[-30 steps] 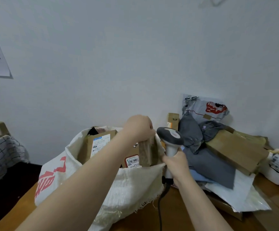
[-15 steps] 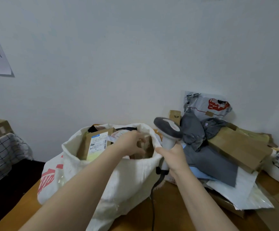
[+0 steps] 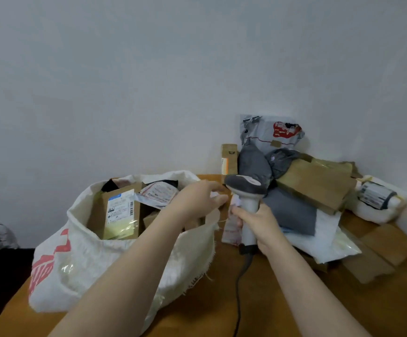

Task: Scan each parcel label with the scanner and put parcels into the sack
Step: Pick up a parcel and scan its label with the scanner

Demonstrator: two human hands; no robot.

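- The right hand point(image 3: 260, 222) wraps the handle of the scanner point(image 3: 245, 188). Its grip is closed firmly round the handle. The scanner stands upright with its dark head pointing left, toward the mouth of the sack point(image 3: 83, 259), probably so a label can be read on the way in.
- The scanner's cable point(image 3: 240, 288) trails down toward the near edge of the surface point(image 3: 282, 300), so the tool can only range so far.
- The left hand point(image 3: 197, 203) reaches across the right side of the sack's open mouth, fingertips just beside the scanner head. Something pale shows at the fingers, but I cannot tell whether the grip pinches the sack's rim, holds a slip, or is loose.
- The sack slumps on the left of the surface with its mouth gaping. A labelled box point(image 3: 121, 210) stands on end inside with its label facing out, among other parcels that look already packed.
- A small pale mailer point(image 3: 231, 227) leans between the sack and the scanner, partly hidden by the right hand. As the nearest loose parcel, it is a likely next pick.
- The unscanned pile is heaped on the right, against the far wall. It includes a grey mailer point(image 3: 291, 211), a flat cardboard parcel point(image 3: 316, 183) resting on top, and a white wrapped roll point(image 3: 380, 200) at the far right.
- Much of the task remains, judging by that pile.
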